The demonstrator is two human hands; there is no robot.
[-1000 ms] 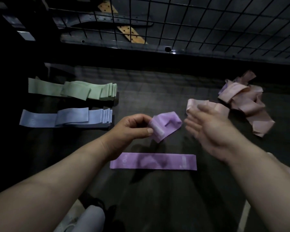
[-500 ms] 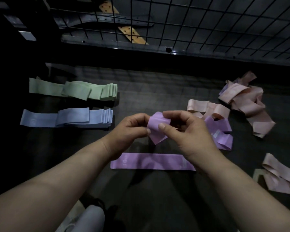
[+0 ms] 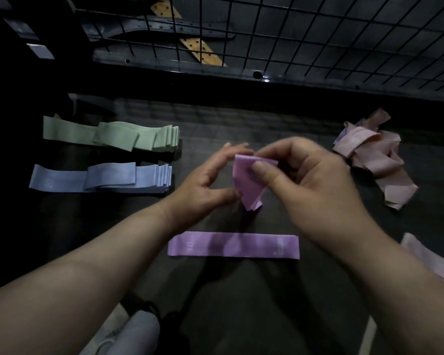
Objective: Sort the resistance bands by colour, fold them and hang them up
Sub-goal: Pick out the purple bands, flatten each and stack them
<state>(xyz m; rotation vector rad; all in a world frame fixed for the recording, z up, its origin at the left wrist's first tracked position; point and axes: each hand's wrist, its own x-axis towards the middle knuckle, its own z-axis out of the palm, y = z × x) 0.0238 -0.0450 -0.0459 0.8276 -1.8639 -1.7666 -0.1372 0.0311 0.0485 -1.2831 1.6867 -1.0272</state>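
A crumpled purple band [image 3: 249, 185] hangs in the air between both hands. My left hand [image 3: 210, 183] pinches its left edge with thumb and fingers. My right hand [image 3: 308, 183] pinches its top with the thumb pressed on the front. Below them a flat purple band [image 3: 233, 245] lies straight on the dark mat. A stack of green bands [image 3: 128, 135] and a stack of blue bands [image 3: 108, 178] lie at the left. A loose heap of pink bands [image 3: 377, 157] lies at the right.
A black wire grid [image 3: 318, 34] stands along the far edge of the mat. More pink and purple bands [image 3: 431, 260] lie at the right edge, partly behind my right arm. A light shoe [image 3: 128, 334] shows at the bottom.
My right hand came in from the right and took hold of the purple band. Both hands have lifted it slightly and turned it so it hangs downward.
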